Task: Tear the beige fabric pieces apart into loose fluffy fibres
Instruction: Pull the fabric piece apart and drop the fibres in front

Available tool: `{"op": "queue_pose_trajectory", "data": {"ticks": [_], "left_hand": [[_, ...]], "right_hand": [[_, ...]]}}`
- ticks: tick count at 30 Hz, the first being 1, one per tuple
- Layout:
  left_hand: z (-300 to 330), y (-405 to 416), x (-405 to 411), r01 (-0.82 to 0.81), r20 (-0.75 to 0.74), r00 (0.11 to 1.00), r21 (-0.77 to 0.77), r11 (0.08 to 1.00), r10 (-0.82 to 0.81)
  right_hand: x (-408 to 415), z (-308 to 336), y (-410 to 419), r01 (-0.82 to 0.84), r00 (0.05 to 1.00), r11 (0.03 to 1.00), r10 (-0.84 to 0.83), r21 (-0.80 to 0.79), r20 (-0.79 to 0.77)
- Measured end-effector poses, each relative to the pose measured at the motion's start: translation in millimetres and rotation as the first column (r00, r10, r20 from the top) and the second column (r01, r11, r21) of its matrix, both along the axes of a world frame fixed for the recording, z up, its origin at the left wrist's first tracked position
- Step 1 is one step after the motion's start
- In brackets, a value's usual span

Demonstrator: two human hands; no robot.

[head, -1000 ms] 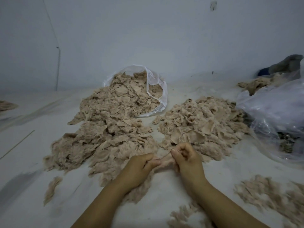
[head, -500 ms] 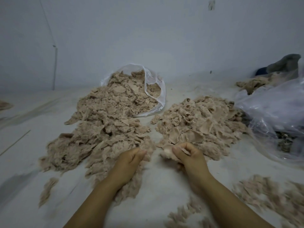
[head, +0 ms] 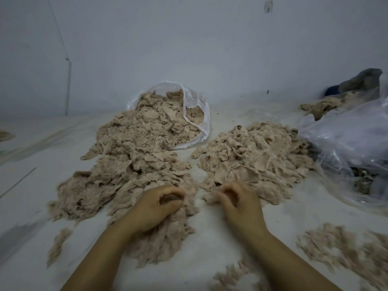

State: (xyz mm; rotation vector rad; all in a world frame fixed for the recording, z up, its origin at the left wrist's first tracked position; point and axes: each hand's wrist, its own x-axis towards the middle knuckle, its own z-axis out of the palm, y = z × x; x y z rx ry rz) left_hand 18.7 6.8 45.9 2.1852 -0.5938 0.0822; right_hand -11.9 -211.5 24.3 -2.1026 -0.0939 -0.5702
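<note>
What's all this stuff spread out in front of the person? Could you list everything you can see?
left pile: one, beige fabric pieces and fluff, spilling from the clear bag toward the left hand.
clear bag: one, transparent, open, behind the left pile.
right pile: one, beige fabric pieces, ahead of the right hand.
fluff patch: one, beige, near right.
crumpled plastic bag: one, translucent, far right.
grey cloth: one, far right, by the wall.
left hand: fingers curled, over the left pile.
right hand: pinches a beige tuft.
</note>
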Motion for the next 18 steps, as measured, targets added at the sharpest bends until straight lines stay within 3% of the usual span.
{"op": "queue_pose_trajectory", "data": {"ticks": [2,3,8,11,15,18], "left_hand": [[-6.3,2.8,-0.5,0.014,0.029,0.999,0.161,0.987,-0.019],[-9.7,1.4,-0.9,-0.005,0.043,0.999,0.171,0.985,-0.002],[-10.4,-7.7,-2.6,-0.013,-0.016,1.000,-0.060,0.998,0.012],[-4.4,-12.5,-2.1,0.028,0.036,0.999,-0.035,0.999,-0.026],[-10.3,-8.6,0.9,-0.038,0.101,0.994,0.067,0.997,0.031],[-8.7,-5.6,-1.2,-0.066,0.104,0.992,-0.036,0.997,0.069]], "right_hand": [[-4.1,-4.7,12.5,-0.168,0.985,0.981,0.165,-0.100,-0.043],[-4.3,-8.0,18.0,-0.224,0.974,0.961,0.215,-0.161,-0.071],[1.1,-9.5,22.9,-0.283,0.959,0.936,0.270,-0.211,-0.087],[-2.1,-7.0,21.3,-0.286,0.957,0.957,0.283,-0.040,-0.055],[1.6,-6.2,15.9,-0.212,0.961,0.940,0.251,0.266,-0.120],[4.2,-9.7,9.3,-0.216,0.958,0.912,0.267,0.348,-0.103]]}}
